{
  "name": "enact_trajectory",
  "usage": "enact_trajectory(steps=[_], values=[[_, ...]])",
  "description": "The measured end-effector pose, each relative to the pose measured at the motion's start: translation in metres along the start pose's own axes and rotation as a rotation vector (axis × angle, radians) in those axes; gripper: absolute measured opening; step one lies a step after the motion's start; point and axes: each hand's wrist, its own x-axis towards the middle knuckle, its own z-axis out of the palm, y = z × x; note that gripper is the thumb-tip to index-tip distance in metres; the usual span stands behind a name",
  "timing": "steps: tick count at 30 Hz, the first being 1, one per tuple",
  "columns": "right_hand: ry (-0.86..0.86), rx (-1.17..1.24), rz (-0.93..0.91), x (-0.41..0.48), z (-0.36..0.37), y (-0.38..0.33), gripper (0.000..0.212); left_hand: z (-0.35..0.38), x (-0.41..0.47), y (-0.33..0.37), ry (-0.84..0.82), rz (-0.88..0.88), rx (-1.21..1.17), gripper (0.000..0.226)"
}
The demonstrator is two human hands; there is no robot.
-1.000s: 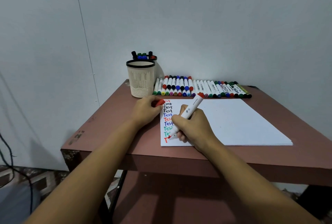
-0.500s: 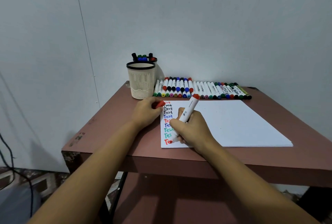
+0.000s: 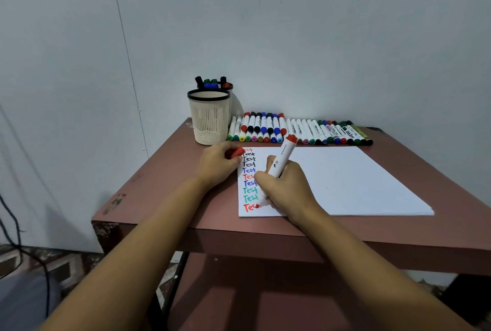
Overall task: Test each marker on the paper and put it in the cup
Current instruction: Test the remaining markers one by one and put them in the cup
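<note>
- Writing the lowest red "Test" in the left column of the paper (image 3: 345, 179), with the red marker (image 3: 282, 159) pinched low on its barrel in the curled fingers of the right hand (image 3: 288, 188) and its tip down near the sheet's front-left corner.
- Pinching the red cap (image 3: 236, 153) in the left hand (image 3: 215, 166), set at the paper's top-left corner on the worktop (image 3: 164, 187).
- Finish the last letters with light, even pressure, enough to show whether the ink runs solid or streaky.
- Steady the sheet with the left hand so the stroke cannot drag it.
- Lift the tip clear before bringing the cap across, then push the cap on straight, probably until it seats, to avoid marking the fingers.
- Carry the marker to the cups at the back left, well apart from the writing spot, passing clear of the row of markers (image 3: 300, 131) lying just behind the paper.
- Cannot tell which cup is meant: the mesh cup (image 3: 210, 118) in front looks empty at the rim, its bottom hidden; the second cup (image 3: 229, 86) behind it mostly covered, only marker tops showing.
- Hidden under the right hand: the ends of the lower words and the last letters of the line being written.
- Too small to read: the print on the marker barrels.
- Unclear whether the left hand presses on the paper or only lies beside its edge.
</note>
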Motion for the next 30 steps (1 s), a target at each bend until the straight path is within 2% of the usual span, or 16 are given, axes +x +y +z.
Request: enact_trajectory(steps=[9,17,30], values=[[0.06,0.035,-0.017,0.0008,0.0007,0.0022,0.036,-0.0003,0.0004,0.0006,-0.007,0.004,0.011,0.035],[0.0,0.038,0.009,0.002,0.0007,0.0022,0.038,-0.0002,0.0002,0.0008,-0.002,0.007,0.012,0.035],[0.057,0.021,0.01,0.0007,0.0014,0.0016,0.035,0.0007,0.0012,0.0,0.012,0.017,0.002,0.035]])
